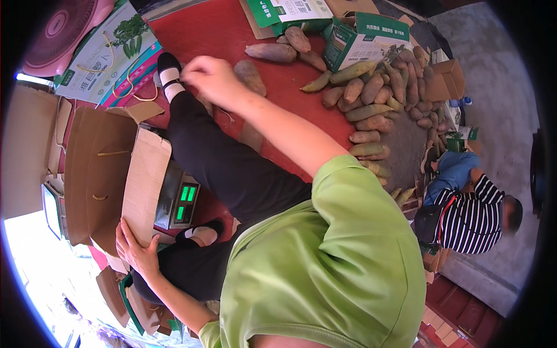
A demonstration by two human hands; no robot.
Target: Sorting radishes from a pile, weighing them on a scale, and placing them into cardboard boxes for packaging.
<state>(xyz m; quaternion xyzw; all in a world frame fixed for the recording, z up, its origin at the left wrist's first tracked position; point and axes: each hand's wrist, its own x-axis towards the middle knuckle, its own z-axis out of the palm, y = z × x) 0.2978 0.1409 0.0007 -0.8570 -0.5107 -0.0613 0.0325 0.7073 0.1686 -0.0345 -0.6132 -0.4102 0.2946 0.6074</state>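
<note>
My left hand holds the near edge of an open cardboard box, its fingers on the flap and its thumb apart. The box stands on or against a scale with lit green digits; part of the scale is hidden. My right hand reaches out over the red floor covering, beside my black shoe. Its fingers are curled together, and what they hold, if anything, cannot be made out. Just past that hand lies a large, soil-covered radish.
A heap of green and brown radishes lies right of me, beside a green-and-white carton. A printed carton and a pink fan stand far left. Another person in a striped top sits at right.
</note>
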